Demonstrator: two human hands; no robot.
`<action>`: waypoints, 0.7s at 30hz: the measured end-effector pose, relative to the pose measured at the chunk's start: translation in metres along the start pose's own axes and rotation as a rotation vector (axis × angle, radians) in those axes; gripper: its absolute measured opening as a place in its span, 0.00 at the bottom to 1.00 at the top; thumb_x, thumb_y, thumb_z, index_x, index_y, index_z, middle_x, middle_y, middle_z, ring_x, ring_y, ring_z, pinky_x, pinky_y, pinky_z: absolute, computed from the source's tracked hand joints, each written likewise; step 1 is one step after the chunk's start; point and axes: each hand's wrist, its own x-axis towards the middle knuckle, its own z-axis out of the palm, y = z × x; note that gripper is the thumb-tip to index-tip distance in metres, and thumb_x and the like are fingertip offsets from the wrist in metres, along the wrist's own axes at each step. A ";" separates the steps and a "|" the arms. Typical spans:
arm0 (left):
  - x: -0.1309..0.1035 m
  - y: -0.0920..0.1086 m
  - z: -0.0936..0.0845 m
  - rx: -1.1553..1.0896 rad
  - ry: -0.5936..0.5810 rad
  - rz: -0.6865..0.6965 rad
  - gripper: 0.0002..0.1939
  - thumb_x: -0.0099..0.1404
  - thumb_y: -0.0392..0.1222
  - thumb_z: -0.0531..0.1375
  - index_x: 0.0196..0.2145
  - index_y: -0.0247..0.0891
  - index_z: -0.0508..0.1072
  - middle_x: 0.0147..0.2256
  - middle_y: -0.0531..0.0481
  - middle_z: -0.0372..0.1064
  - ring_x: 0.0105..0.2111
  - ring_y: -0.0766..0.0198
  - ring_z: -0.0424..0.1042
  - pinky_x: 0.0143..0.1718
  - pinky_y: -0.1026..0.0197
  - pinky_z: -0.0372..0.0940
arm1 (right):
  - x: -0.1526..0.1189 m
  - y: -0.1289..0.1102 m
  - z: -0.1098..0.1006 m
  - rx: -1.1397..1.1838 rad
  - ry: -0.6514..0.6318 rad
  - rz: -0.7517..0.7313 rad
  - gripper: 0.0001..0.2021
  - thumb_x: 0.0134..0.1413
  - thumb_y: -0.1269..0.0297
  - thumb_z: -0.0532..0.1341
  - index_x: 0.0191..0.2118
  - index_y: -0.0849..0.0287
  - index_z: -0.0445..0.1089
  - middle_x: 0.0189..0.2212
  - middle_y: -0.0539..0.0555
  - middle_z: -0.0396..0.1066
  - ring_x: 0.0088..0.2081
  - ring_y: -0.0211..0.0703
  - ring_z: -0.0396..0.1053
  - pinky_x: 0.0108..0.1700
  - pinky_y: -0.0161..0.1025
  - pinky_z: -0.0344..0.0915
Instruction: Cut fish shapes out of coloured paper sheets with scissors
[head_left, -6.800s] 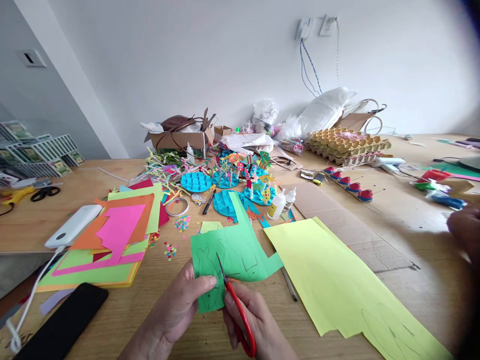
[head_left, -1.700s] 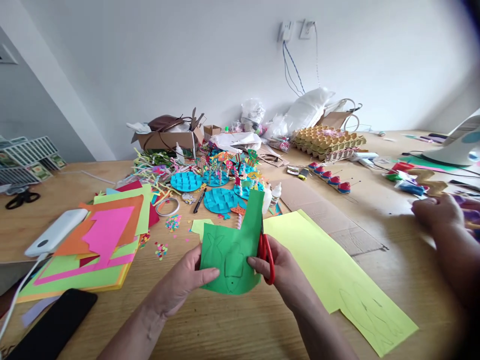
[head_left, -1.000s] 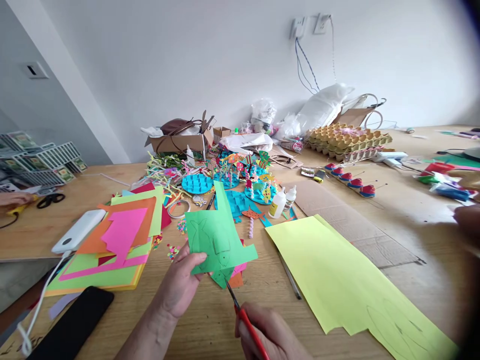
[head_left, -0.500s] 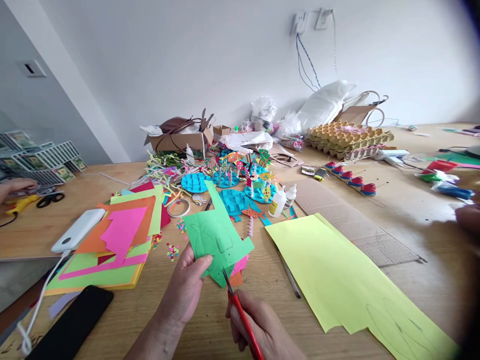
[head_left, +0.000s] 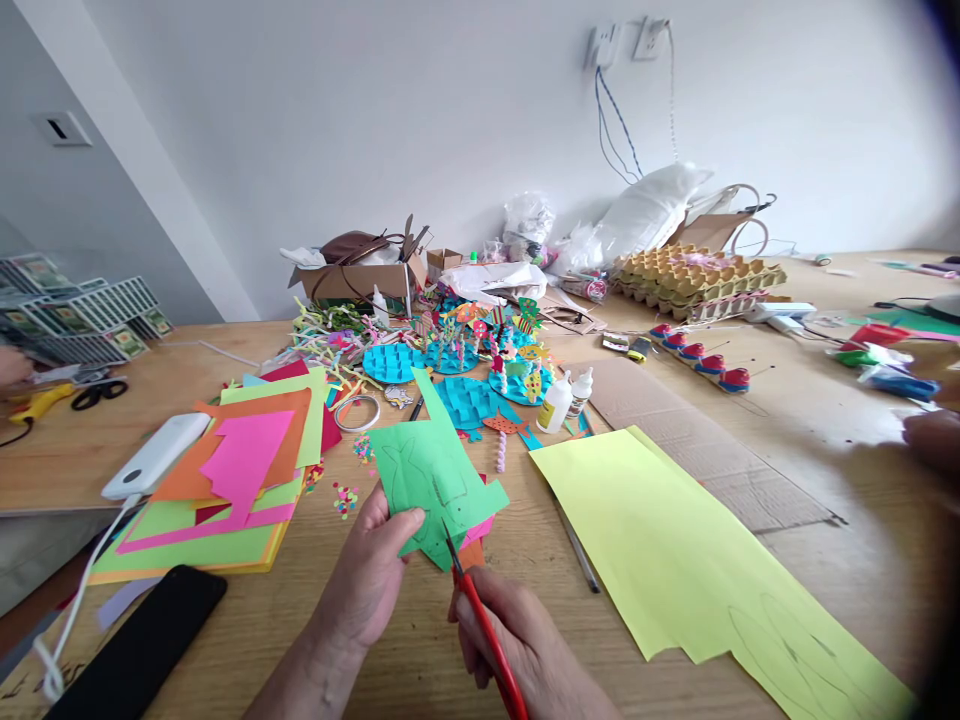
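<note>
My left hand (head_left: 371,565) pinches the lower left edge of a green paper (head_left: 424,470) with pencil outlines on it, thumb on top. In my right hand (head_left: 510,625) are red-handled scissors (head_left: 486,625), their dark blades at the paper's lower edge, close to my left thumb. A narrow green strip rises from the paper's top. Beneath its lower right side, pink paper (head_left: 480,530) and a bit of orange paper (head_left: 472,553) show on the table.
Coloured sheets (head_left: 281,540), a power bank (head_left: 157,455) and a black phone (head_left: 142,640) lie left. Right are a yellow sheet (head_left: 652,530), a pen (head_left: 581,555) and cardboard (head_left: 690,450). Glue bottles (head_left: 555,404) stand by blue discs (head_left: 391,364). Other people's hands show at both edges.
The scissors' blades have moved slightly up and left over the green paper. At the far left, another person's hand has drawn back toward the edge.
</note>
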 end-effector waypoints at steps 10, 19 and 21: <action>-0.001 -0.003 -0.002 -0.026 -0.011 0.006 0.14 0.54 0.33 0.59 0.40 0.40 0.71 0.32 0.54 0.76 0.34 0.63 0.72 0.33 0.64 0.64 | 0.003 0.004 0.000 0.027 -0.020 0.017 0.20 0.53 0.46 0.47 0.24 0.59 0.57 0.15 0.46 0.57 0.18 0.33 0.56 0.21 0.30 0.55; 0.001 -0.004 -0.004 -0.028 -0.008 -0.002 0.14 0.54 0.33 0.59 0.39 0.41 0.71 0.32 0.55 0.76 0.34 0.64 0.72 0.33 0.65 0.64 | 0.003 0.017 0.002 0.086 -0.021 -0.057 0.24 0.51 0.39 0.47 0.22 0.58 0.55 0.12 0.44 0.52 0.14 0.30 0.52 0.15 0.28 0.48; 0.001 -0.003 -0.004 -0.023 -0.013 -0.006 0.13 0.54 0.33 0.60 0.38 0.41 0.72 0.32 0.55 0.76 0.34 0.65 0.72 0.33 0.66 0.64 | 0.003 0.018 0.002 0.093 -0.018 -0.041 0.24 0.51 0.39 0.48 0.22 0.58 0.55 0.13 0.44 0.52 0.14 0.30 0.53 0.15 0.27 0.49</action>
